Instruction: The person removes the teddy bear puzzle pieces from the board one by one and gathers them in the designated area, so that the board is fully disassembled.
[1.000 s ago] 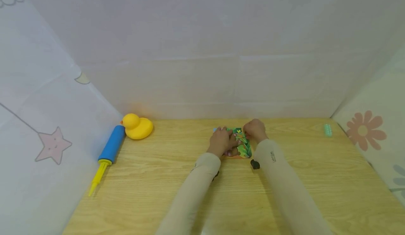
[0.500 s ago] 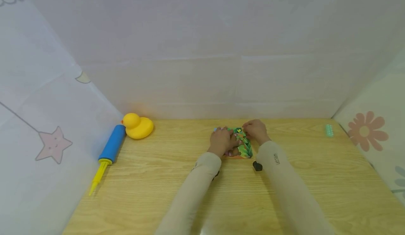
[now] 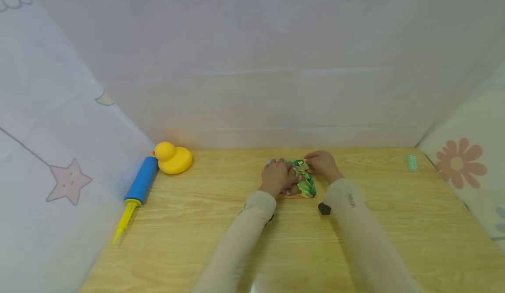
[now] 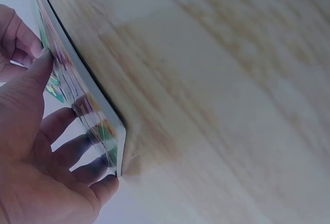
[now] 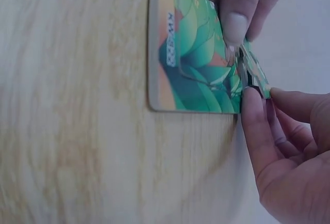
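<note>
A flat jigsaw puzzle board (image 3: 309,188) printed with green leaves lies on the wooden table; in the right wrist view the puzzle board (image 5: 201,87) shows the lettering KW-322 along its border. My left hand (image 3: 277,176) is spread over the board's left part, its fingertips resting on the printed face, as the left wrist view of the left hand (image 4: 51,146) also shows. At the far right corner my right hand (image 3: 321,165) pinches a puzzle piece (image 5: 260,74) between thumb and finger, tilted up from the board. The left thumb touches the board beside that piece.
A yellow rubber duck (image 3: 173,159) and a blue and yellow hand pump (image 3: 142,181) lie at the table's left edge. Near the right edge sits a small mint-green block (image 3: 412,162). Printed cloth walls (image 3: 256,100) close off the back and sides. A small black object (image 3: 324,209) shows beside the right sleeve.
My right hand has turned and shifted slightly right at the board's corner, its fingers less curled than before. My left hand stays in place on the board.
</note>
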Motion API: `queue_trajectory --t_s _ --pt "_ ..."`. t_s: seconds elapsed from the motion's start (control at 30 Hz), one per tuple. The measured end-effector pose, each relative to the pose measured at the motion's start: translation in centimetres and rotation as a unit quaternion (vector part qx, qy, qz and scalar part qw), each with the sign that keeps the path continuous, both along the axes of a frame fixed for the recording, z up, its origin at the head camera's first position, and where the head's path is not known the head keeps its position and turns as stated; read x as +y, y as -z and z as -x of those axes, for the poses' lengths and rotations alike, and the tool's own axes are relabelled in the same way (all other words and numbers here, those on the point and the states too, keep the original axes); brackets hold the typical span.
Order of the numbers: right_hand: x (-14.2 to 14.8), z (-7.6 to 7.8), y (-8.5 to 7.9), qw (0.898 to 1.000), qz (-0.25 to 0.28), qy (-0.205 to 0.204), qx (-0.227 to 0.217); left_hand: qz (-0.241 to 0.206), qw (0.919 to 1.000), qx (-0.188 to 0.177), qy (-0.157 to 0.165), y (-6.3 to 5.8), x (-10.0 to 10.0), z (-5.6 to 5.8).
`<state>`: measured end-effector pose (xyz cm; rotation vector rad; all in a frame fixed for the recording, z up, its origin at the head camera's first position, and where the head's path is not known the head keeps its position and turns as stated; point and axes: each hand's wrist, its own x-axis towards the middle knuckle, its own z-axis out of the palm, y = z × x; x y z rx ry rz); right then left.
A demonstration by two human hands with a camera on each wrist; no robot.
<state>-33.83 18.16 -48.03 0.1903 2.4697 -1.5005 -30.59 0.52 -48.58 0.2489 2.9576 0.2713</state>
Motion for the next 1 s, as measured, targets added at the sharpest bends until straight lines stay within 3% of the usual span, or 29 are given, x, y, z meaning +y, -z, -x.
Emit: queue_trajectory --t_s 0.37,0.8,1.0 --pt "3.3 -0.1 0.3 0.995 0.099 -0.002 -0.018 -0.006 0.9999 0.0 0.01 -0.3 0.0 -0.2" --pt "9.4 -1.1 0.9 0.991 0.131 0.0 -0.027 0.026 0.9988 0.004 0.042 0.1 -0.6 -0.3" --pt "12.4 -1.7 0.9 0.99 0.133 0.021 -0.037 0.053 0.9965 0.015 0.062 0.2 -0.5 -0.2"
